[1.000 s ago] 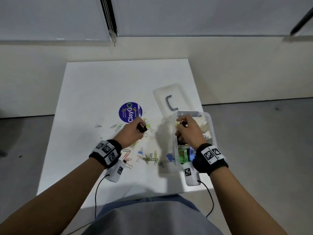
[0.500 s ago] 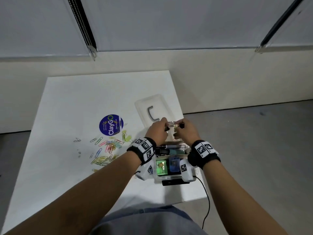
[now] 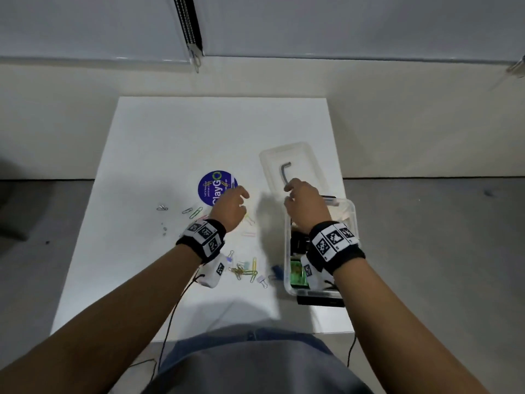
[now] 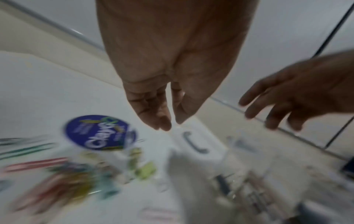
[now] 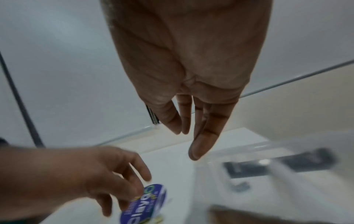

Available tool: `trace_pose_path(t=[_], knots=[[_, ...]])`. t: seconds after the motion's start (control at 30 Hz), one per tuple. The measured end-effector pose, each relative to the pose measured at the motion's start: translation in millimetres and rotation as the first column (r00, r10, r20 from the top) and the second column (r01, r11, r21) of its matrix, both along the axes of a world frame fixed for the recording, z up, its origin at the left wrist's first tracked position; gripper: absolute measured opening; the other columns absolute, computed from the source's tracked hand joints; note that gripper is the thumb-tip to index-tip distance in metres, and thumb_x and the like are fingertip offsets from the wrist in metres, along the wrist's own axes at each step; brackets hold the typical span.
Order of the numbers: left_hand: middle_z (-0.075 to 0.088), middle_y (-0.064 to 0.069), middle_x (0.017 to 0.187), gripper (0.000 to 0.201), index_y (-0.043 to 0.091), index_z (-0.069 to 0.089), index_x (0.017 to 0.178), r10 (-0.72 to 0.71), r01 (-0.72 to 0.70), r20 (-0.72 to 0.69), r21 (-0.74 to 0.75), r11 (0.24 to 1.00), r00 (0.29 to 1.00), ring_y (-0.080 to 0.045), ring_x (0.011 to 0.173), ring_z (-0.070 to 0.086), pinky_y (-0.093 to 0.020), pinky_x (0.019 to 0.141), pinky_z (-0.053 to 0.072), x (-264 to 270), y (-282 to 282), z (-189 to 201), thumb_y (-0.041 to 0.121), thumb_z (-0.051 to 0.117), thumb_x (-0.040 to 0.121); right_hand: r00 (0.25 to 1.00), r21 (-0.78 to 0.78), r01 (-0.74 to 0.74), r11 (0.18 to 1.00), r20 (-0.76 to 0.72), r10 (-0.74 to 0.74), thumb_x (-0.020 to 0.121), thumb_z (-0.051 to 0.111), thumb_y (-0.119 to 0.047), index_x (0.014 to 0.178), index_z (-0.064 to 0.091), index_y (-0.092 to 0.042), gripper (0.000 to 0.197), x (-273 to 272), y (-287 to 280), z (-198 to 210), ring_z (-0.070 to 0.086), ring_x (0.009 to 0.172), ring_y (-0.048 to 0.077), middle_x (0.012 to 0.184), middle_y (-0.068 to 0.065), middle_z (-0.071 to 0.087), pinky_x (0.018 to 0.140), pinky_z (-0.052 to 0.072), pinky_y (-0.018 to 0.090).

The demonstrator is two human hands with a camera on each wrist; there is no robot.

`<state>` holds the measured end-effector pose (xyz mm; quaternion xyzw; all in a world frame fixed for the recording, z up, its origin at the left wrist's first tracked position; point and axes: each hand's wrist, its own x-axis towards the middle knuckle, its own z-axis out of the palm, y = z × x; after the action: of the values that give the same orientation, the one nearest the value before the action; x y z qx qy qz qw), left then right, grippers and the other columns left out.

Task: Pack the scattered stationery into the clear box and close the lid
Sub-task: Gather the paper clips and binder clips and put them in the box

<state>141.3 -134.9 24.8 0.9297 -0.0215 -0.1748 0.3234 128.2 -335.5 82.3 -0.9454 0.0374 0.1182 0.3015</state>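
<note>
On the white bench (image 3: 159, 155) before me, at about nine o'clock of the scene, lie a few loose silver and green paper clips (image 3: 193, 211). Just right of them, around eleven o'clock from my left hand, sits a round blue sticker printed "ClayGo" (image 3: 213, 186). My left hand (image 3: 230, 207) hovers over its near edge with nothing in it; the fingers (image 4: 153, 115) hang slack and nearly straight in the left wrist view. Below that wrist, toward six o'clock, a scatter of coloured paper clips and small binder clips (image 3: 245, 270) rests on the bench, with a pale pink clip (image 3: 249, 234) a little above them.

Further right, at one o'clock from my left hand, the clear plastic lid with a grey handle (image 3: 295, 166) lies flat on the bench, off the box. My right hand (image 3: 305, 207) is held over the lid's near end and the far left corner of the clear plastic box (image 3: 351, 214); its fingers (image 5: 206, 128) are loose, extended and empty, though whether they touch the lid I cannot tell. The box stands open at the bench's right edge, holding a green item (image 3: 298, 275) near its six o'clock end and dark items (image 3: 298, 240) in the middle, too hidden by my wrist to name. A black latch (image 3: 321, 301) shows along the box's near end.
</note>
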Motion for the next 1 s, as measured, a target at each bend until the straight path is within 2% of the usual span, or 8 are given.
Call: trace_pose_path(t=[0.13,0.23,0.37,0.57,0.63,0.73,0.83,1.0], knots=[[0.055,-0.013,0.114,0.024,0.014,0.057,0.110,0.024,-0.011,-0.067,0.188,0.982,0.997,-0.032,0.101,0.059,-0.040,0.086,0.050,-4.6,39.2,-35.6,0.012,0.061,0.086,0.988,0.066,-0.074,0.995,-0.130,0.082,0.089,0.049,-0.011,0.117,0.055,-0.010,0.029,11.8,66.4,-23.8,0.060,0.102,0.030,0.114,0.013,0.061,0.084,0.049,0.036],[0.054,-0.013,0.115,0.036,0.014,0.056,0.111,-0.019,0.039,-0.086,0.235,0.971,0.996,-0.031,0.104,0.056,-0.042,0.087,0.050,-11.4,41.4,-54.9,0.024,0.072,0.081,0.965,0.022,0.008,1.000,-0.263,-0.002,0.092,0.048,-0.013,0.125,0.045,-0.007,0.033,17.0,104.9,-62.3,0.057,0.109,0.038,0.126,0.018,0.049,0.089,0.048,0.042],[0.055,-0.014,0.115,0.036,0.009,0.055,0.112,-0.098,0.103,-0.034,0.310,0.945,0.995,-0.033,0.103,0.056,-0.040,0.082,0.046,-17.8,47.3,-69.2,0.020,0.069,0.081,0.942,-0.118,0.071,0.990,-0.319,-0.106,0.094,0.047,-0.016,0.127,0.039,-0.008,0.035,13.1,123.6,-107.7,0.059,0.106,0.040,0.128,0.018,0.041,0.081,0.047,0.043],[0.048,-0.004,0.108,0.035,0.017,0.062,0.116,0.103,-0.103,-0.025,0.009,0.995,0.994,-0.019,0.089,0.053,-0.027,0.083,0.046,-20.3,74.8,-66.0,0.020,0.063,0.081,0.959,-0.162,0.028,0.986,-0.274,-0.072,0.091,0.055,-0.027,0.127,0.040,-0.006,0.045,20.8,127.0,-124.5,0.053,0.115,0.034,0.127,0.017,0.049,0.085,0.047,0.041],[0.050,-0.004,0.109,0.029,0.018,0.066,0.112,0.213,-0.223,-0.094,-0.123,0.967,0.973,-0.016,0.088,0.055,-0.023,0.082,0.046,-19.9,85.7,-61.2,0.018,0.063,0.082,0.954,-0.079,0.115,0.990,-0.269,-0.132,0.091,0.055,-0.028,0.126,0.037,-0.007,0.045,25.2,124.7,-120.9,0.058,0.107,0.035,0.119,0.016,0.057,0.076,0.045,0.038],[0.062,-0.008,0.104,0.019,0.012,0.068,0.102,0.308,-0.351,-0.189,-0.265,0.898,0.932,-0.023,0.084,0.066,-0.034,0.075,0.058,-19.3,102.1,-54.5,0.013,0.060,0.085,0.962,0.009,0.122,0.992,-0.249,-0.116,0.093,0.045,-0.014,0.131,0.034,-0.013,0.040,38.7,123.3,-118.8,0.061,0.088,0.036,0.106,0.018,0.063,0.068,0.042,0.035],[0.068,-0.006,0.101,0.016,0.009,0.065,0.104,0.347,-0.445,-0.308,-0.350,0.825,0.886,-0.025,0.088,0.069,-0.035,0.075,0.059,-23.1,110.5,-51.7,0.015,0.057,0.091,0.969,-0.049,0.027,0.998,-0.244,-0.038,0.094,0.040,-0.010,0.128,0.046,-0.013,0.035,52.6,123.5,-123.1,0.059,0.093,0.040,0.116,0.022,0.054,0.073,0.040,0.033],[0.070,0.008,0.097,0.017,0.016,0.069,0.101,0.311,-0.392,-0.255,-0.399,0.829,0.916,-0.003,0.090,0.064,-0.019,0.082,0.048,-28.9,125.0,-50.3,0.028,0.064,0.091,0.968,-0.054,0.040,0.998,-0.246,-0.052,0.091,0.051,-0.015,0.115,0.050,-0.007,0.025,60.0,136.8,-132.5,0.060,0.091,0.042,0.119,0.022,0.048,0.076,0.046,0.037]])
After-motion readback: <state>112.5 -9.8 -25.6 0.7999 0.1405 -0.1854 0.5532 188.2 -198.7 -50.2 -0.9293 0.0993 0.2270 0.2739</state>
